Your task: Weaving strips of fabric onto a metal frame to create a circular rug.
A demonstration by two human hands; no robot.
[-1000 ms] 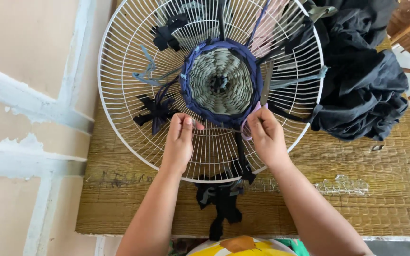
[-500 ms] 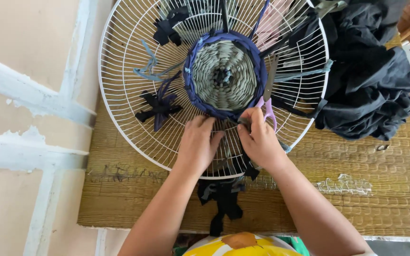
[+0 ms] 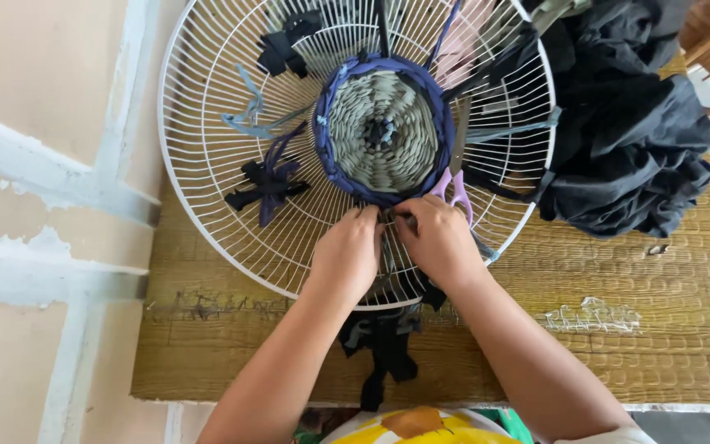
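— Both hands first: where are they?

— Left hand and right hand sit side by side on the white wire fan guard, fingertips meeting at the lower edge of the round woven piece. Each hand is curled shut, pinching a dark fabric strip right where the weave's blue border ends.

— How many woven pieces?

— One, in the middle of the guard: grey-green centre, dark blue rim.

— And the guard?

— One, lying flat on the straw-mat worktop, overhanging its far edge.

— Any tools?

— One pair of scissors with lilac handles, resting on the wires just beside the right hand, blade pointing away from the person. Neither hand touches it.

— Loose strips?

— Three knotted bundles show on the guard's left half: a black one at the top, a grey-blue one below it, a dark purple one lower still. More black strips hang over the near edge between the forearms; I cannot count those.

— Anything else?

— One heap of black cloth on the right, touching the guard's rim.
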